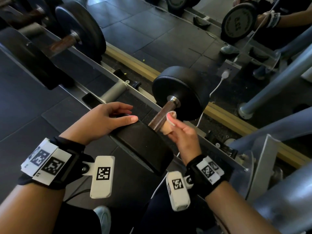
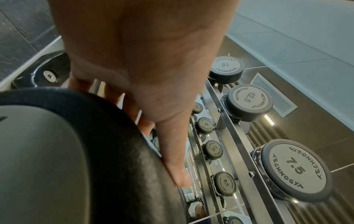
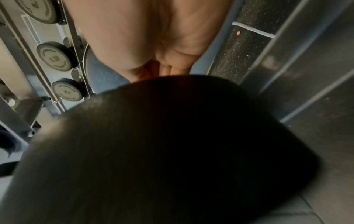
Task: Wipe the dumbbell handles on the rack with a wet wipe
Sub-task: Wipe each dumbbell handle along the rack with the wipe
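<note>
While her right hand [image 1: 181, 137] pinches the wipe [image 1: 168, 122] against the dumbbell handle [image 1: 162, 115] at the rack's near rail, her left hand [image 1: 104, 120] rests loose-fingered on the weight; a slack pinch could let it slip.

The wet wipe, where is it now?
In the head view, the wet wipe is right of centre, pinched by the right hand against the dumbbell handle.

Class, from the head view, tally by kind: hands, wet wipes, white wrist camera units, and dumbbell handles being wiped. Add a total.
Hands: 2 (left hand, right hand)
Wet wipe: 1
Wrist camera units: 2
Dumbbell handle being wiped: 1
Total: 6
</note>
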A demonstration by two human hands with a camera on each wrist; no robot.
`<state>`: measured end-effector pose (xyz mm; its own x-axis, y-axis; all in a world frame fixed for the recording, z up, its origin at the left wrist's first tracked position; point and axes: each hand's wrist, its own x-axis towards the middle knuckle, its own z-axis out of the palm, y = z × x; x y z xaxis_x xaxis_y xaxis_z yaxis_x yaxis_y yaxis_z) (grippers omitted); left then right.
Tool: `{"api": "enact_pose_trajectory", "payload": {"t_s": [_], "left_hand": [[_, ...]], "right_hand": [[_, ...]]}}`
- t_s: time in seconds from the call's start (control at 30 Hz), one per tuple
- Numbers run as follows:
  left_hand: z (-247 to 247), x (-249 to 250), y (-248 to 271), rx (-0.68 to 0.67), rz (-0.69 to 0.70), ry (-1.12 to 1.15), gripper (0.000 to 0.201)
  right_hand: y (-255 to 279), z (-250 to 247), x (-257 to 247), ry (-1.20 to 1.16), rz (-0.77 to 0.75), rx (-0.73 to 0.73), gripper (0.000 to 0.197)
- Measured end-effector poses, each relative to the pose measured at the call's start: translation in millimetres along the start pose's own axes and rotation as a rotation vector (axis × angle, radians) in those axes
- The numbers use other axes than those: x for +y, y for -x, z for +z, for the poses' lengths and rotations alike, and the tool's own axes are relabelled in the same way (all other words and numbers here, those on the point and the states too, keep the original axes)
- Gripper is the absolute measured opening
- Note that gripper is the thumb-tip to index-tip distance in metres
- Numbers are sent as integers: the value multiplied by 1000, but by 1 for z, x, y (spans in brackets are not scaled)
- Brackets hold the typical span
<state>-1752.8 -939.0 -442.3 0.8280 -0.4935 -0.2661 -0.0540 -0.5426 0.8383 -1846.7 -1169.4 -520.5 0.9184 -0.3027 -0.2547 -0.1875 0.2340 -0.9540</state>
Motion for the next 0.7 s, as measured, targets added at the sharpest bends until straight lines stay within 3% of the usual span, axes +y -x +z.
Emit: {"api": "enact_pose_trajectory", "payload": {"t_s": [0.13,0.3,0.5,0.7], "left_hand": [[-1,0,-2,-15,-12,13,75],[-3,0,-2,-10,-28,0,76],[-1,0,-2,-8,-35,12,74],[-2,3,-3,-22,-40,27,78]], "right_hand": [[18,-10,5,138,26,-154,22],[-11,-30,-20,-93,-8,91,29],[-10,1,-11,29,-57,90,33],[22,-2,5,248,1,-113,29]]}}
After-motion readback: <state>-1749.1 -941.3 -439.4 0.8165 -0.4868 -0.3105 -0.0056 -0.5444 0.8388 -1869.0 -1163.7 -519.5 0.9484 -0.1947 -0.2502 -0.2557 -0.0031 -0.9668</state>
